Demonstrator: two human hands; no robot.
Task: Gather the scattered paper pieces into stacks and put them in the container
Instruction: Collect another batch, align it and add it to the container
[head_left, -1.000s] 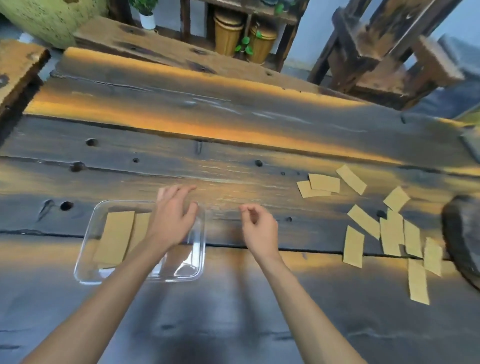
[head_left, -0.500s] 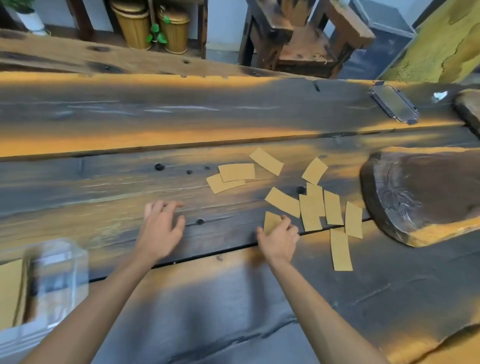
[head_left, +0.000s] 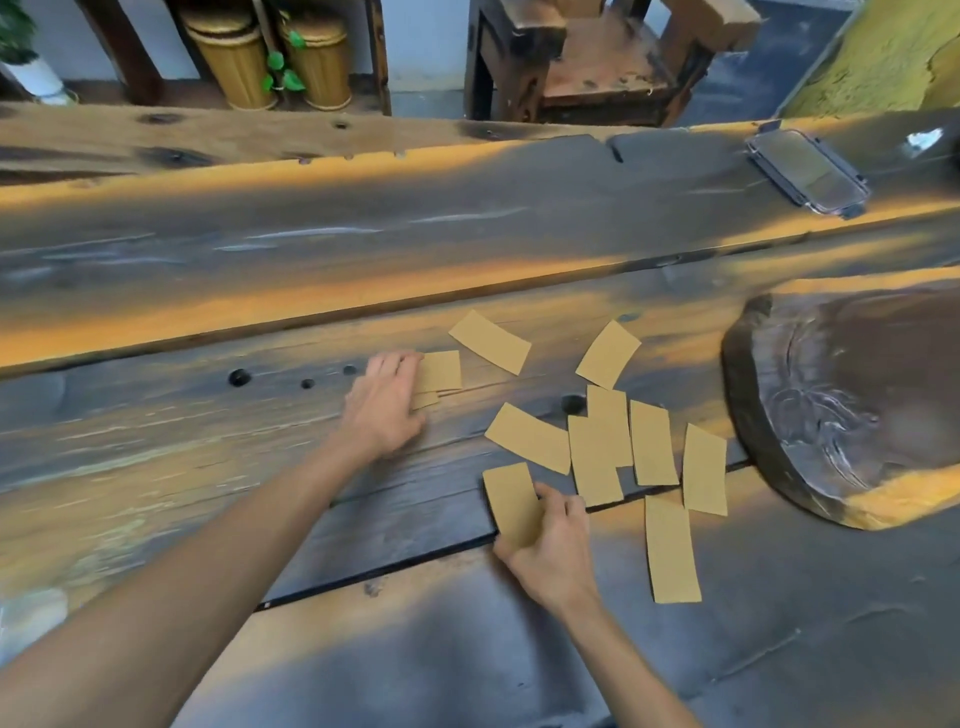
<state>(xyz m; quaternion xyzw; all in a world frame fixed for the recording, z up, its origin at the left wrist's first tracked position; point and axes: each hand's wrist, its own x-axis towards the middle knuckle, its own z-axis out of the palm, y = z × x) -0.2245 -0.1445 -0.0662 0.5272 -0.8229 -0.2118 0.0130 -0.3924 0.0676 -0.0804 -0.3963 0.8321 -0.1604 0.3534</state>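
Head view, left grip (head_left: 387, 405): fingers flat on two overlapped paper pieces (head_left: 441, 371) at its 2 o'clock.
Right grip (head_left: 550, 551): pinches one paper piece (head_left: 511, 499) at its 11 o'clock.
Loose pieces (head_left: 597, 447): scattered on the counter (head_left: 208, 441), 1 o'clock of the right grip.

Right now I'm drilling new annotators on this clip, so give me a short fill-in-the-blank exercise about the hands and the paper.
1. The right hand pinches one ____ piece of tan paper.
2. The left hand rests on two overlapping pieces, fingers ____.
3. The clear lid lies at the table's far ____ side.
4. The big dark slab is made of ____.

Missing words: rectangular; straight; right; wood
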